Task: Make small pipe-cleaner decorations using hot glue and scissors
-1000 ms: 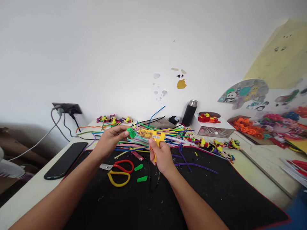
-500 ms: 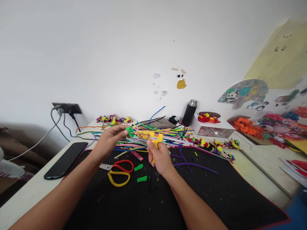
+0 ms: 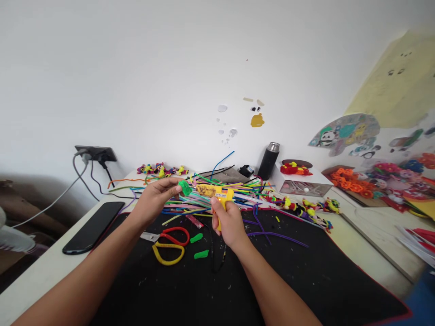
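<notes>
Mat, black and red-edged (image 3: 170, 294), lies below the right hand (image 3: 229, 222) gripping a yellow plastic glue gun (image 3: 208, 190), while the left hand (image 3: 157, 199) pinches a fuzzy green tuft (image 3: 185, 188) near the gun's tip, where a forward slip could burn it.

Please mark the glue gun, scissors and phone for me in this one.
Glue gun (image 3: 208, 190): head view, on its stained yellow barrel.
Scissors (image 3: 169, 246): head view, on the yellow handle.
Phone (image 3: 93, 227): head view, middle of its dark upper face.
</notes>
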A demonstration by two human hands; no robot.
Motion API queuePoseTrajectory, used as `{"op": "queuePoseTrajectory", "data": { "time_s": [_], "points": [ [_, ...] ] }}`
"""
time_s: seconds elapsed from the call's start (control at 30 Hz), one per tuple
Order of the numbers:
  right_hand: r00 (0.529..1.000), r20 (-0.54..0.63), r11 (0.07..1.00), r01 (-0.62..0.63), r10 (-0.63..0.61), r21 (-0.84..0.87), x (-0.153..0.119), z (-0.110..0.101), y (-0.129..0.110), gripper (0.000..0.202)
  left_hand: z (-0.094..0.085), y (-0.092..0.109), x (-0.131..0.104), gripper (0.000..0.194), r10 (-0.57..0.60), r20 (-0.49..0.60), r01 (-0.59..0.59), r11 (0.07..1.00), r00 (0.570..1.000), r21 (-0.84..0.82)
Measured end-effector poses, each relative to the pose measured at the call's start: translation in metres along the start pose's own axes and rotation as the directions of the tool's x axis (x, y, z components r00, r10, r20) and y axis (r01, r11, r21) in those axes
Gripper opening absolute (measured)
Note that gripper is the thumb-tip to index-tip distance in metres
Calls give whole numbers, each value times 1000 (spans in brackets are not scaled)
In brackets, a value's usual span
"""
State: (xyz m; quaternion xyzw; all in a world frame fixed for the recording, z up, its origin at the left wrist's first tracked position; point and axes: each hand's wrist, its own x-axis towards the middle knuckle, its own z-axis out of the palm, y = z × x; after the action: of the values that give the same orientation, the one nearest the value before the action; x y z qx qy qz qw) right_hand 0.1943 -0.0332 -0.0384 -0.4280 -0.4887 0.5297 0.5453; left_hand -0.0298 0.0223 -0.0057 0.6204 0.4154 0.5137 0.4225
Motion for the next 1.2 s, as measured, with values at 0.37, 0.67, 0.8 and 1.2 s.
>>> {"op": "queuePoseTrajectory", "data": {
  "time_s": [0.37, 0.67, 0.8, 1.2],
  "points": [
    [1000, 18, 999, -14, 15, -42, -2, 2, -3, 67, 0, 3, -1, 35, -3, -36, 4, 1000, 999, 10],
    [999, 37, 999, -7, 8, -49, -4, 3, -2, 65, 0, 3, 1, 36, 7, -52, -5, 1000, 999, 24],
    [1000, 29, 998, -6, 8, -55, -3, 3, -3, 66, 0, 3, 0, 35, 0, -43, 1, 1000, 999, 25],
    [999, 29, 997, 19, -17, -76, -3, 2, 1, 66, 1, 5, 0, 33, 13, -67, -12, 1000, 998, 6]
  ]
}}
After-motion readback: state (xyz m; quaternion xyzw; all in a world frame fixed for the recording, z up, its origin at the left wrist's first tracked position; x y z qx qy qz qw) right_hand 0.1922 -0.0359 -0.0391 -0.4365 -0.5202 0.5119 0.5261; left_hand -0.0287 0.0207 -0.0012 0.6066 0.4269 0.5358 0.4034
